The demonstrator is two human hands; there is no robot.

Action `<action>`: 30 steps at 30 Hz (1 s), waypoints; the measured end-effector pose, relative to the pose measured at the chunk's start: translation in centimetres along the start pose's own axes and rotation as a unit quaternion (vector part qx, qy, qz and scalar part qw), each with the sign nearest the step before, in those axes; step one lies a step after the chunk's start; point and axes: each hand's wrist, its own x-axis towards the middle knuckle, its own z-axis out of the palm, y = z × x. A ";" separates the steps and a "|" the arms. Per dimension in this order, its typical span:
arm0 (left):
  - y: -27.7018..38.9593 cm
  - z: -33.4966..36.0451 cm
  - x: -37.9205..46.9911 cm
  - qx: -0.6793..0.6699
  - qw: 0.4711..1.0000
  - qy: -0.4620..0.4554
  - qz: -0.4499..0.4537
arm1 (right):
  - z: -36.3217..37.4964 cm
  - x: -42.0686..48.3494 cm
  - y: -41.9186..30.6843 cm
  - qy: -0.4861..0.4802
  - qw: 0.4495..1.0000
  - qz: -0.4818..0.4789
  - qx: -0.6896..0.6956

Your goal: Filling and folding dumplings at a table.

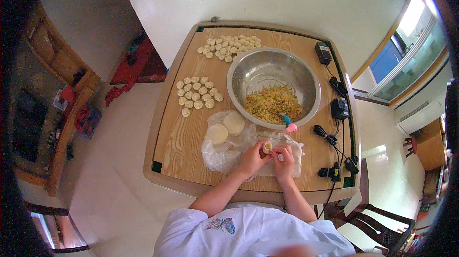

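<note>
Between my two hands is a small dough wrapper with yellow filling [267,146], its top still showing filling. My left hand [255,158] holds it from the left, and the fingertips of my right hand [282,160] pinch its lower right edge. Beneath them lies a pale cloth [297,153]. Round dough wrappers [217,134] rest in two stacks on a clear plastic bag [218,160] to the left. Beyond my hands stands a large steel basin [233,78] with chopped filling [269,103] and a utensil with a blue and pink handle [289,122].
Several filled dumplings [195,96] sit on the wooden table [175,138] at left, and a larger group [229,47] lies at the back. Power adapters [339,109] and black cables [324,133] run along the right side. A dark wooden chair [380,221] stands at lower right.
</note>
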 end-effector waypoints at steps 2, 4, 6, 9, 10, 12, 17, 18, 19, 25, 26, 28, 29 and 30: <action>1.2 -0.2 -0.3 0.078 0.997 -0.016 -0.026 | 0.0 0.0 -0.2 -0.005 1.000 0.008 0.006; 1.5 -0.3 -0.4 0.112 0.993 -0.009 -0.019 | -0.1 0.1 -0.8 -0.025 1.000 0.002 -0.019; 0.9 -0.3 -0.4 0.089 0.996 -0.003 0.001 | -0.2 0.4 -1.1 -0.025 0.999 -0.033 -0.032; 0.0 -0.6 -0.2 0.099 0.995 -0.022 0.011 | -0.1 0.7 -1.8 -0.011 0.999 -0.034 -0.007; -0.2 -0.7 -0.2 0.132 0.990 -0.047 0.001 | 0.0 0.8 -2.1 0.004 1.000 -0.001 0.030; -0.6 -0.7 0.0 0.102 0.993 -0.052 0.009 | 0.0 0.9 -2.3 -0.004 0.998 0.029 0.050; -0.8 -0.7 0.1 0.036 0.996 -0.076 0.003 | 0.0 0.7 -0.8 -0.029 0.999 0.019 0.036; -0.7 -0.7 0.2 0.019 0.996 -0.084 -0.003 | 0.0 0.7 -0.9 -0.031 0.999 0.016 0.041; -0.6 -0.8 0.2 0.003 0.996 -0.092 -0.008 | 0.0 0.7 -0.9 -0.032 0.998 0.013 0.046; -1.2 -0.8 0.3 0.004 0.995 -0.102 -0.001 | 0.2 0.5 -0.7 -0.012 0.999 0.001 0.038; -1.4 -0.7 0.3 0.004 0.995 -0.102 -0.001 | 0.1 0.5 -0.8 -0.012 0.999 0.001 0.038; -1.0 -0.5 0.3 -0.029 0.996 -0.077 0.014 | 0.0 0.6 -1.1 0.000 0.999 -0.036 0.010; -1.0 -0.5 0.3 -0.029 0.996 -0.078 0.013 | -0.1 0.6 -1.0 0.000 0.999 -0.036 0.010; -1.1 -0.5 0.3 -0.029 0.997 -0.069 0.006 | -0.1 0.4 -0.9 0.005 0.999 -0.045 -0.010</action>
